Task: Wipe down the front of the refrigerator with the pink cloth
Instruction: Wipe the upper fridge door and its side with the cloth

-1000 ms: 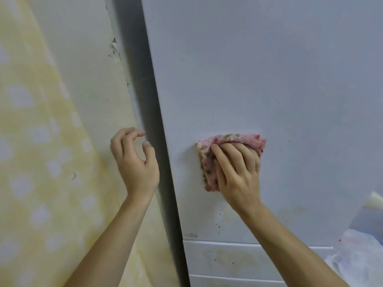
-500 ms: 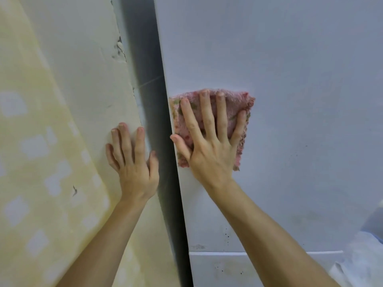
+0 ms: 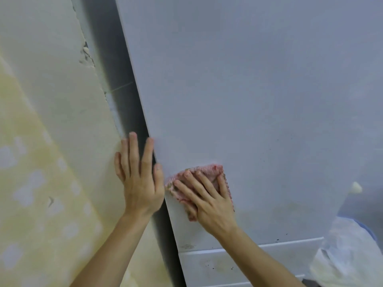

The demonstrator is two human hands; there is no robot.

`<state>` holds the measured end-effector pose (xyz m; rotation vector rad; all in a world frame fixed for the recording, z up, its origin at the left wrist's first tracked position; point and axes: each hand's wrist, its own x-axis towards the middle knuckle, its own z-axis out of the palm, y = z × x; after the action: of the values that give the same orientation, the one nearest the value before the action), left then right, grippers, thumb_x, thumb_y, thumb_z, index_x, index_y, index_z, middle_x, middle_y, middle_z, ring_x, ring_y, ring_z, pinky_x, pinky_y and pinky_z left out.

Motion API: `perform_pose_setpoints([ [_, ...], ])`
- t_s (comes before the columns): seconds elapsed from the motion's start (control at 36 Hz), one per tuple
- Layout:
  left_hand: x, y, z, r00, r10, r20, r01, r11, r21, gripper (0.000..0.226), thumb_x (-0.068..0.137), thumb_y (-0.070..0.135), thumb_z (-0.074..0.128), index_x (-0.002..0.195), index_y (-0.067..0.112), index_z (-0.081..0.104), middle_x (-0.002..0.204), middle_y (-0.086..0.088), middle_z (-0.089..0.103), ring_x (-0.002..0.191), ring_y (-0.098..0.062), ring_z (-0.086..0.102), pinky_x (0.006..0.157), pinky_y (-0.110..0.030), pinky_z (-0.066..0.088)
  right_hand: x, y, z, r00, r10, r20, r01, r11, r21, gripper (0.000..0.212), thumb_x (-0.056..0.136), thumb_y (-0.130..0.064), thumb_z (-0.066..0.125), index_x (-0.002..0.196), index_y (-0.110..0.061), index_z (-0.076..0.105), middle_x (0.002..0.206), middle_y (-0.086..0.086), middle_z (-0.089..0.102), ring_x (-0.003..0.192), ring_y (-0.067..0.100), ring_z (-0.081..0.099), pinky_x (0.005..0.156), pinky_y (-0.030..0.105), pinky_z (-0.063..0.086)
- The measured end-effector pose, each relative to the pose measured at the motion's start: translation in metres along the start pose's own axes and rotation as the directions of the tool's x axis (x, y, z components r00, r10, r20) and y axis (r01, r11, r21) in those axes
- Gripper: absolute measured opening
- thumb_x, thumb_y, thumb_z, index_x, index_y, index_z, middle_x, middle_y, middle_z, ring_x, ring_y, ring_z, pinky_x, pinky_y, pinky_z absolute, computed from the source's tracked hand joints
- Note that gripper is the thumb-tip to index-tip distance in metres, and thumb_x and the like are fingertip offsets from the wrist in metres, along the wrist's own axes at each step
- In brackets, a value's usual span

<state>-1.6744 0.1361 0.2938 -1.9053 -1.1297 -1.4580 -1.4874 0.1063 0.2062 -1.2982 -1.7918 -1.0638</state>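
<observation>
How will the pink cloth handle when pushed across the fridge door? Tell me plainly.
Probably floppy: the pink cloth lies bunched and folded under the right hand. Likely light, since flat fingers alone pin it to the upright door. Its fuzzy pile should drag rather than slip on that smooth surface.

2 bare forearms (image 3: pixel 116 251), left grip (image 3: pixel 141 183), right grip (image 3: pixel 213 204), short plain nails

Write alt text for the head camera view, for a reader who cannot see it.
A person's right hand presses a pink cloth flat against the lower left of a pale refrigerator door. The left hand lies flat beside it, at the door's left edge, next to a yellowish wall. Small dark specks dot the door's lower part.
</observation>
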Motion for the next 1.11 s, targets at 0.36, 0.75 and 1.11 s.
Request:
perform_pose_setpoints([
  [0.36, 0.013, 0.053, 0.022, 0.997, 0.061, 0.05, -0.062, 0.998, 0.02, 0.07, 0.101, 0.035, 0.059, 0.163, 0.013, 0.034, 0.169, -0.028, 0.016, 0.156, -0.053, 0.006, 0.13, -0.058, 0.004, 0.12, 0.064, -0.059, 0.916, 0.254, -0.31, -0.27, 0.963, -0.009, 0.05, 0.109, -0.05, 0.047, 0.156, -0.031, 0.047, 0.165, 0.005, 0.035, 0.154, 0.03, 0.033, 0.119, 0.072, 0.025],
  [0.75, 0.014, 0.071, 0.018, 0.987, 0.126, 0.096, -0.131, 0.99, 0.051, 0.077, 0.097, 0.04, 0.066, 0.163, 0.016, 0.034, 0.172, -0.021, 0.011, 0.161, -0.041, -0.001, 0.13, -0.06, 0.006, 0.01, 0.109, -0.032, 0.976, 0.173, -0.132, -0.169, 0.985, 0.042, 0.057, 0.113, -0.045, 0.034, 0.166, -0.031, 0.018, 0.176, 0.002, 0.001, 0.163, 0.024, 0.003, 0.13, 0.053, 0.003],
  [1.11, 0.037, 0.13, 0.043, 0.995, 0.086, 0.047, -0.086, 0.996, -0.003, 0.074, 0.099, 0.04, 0.062, 0.162, 0.014, 0.036, 0.172, -0.023, 0.016, 0.16, -0.044, 0.007, 0.129, -0.062, 0.005, 0.045, 0.15, -0.056, 0.928, 0.28, -0.245, -0.262, 0.96, 0.104, 0.056, 0.111, -0.04, 0.038, 0.163, -0.024, 0.028, 0.173, 0.012, 0.01, 0.162, 0.031, 0.007, 0.129, 0.058, 0.01],
])
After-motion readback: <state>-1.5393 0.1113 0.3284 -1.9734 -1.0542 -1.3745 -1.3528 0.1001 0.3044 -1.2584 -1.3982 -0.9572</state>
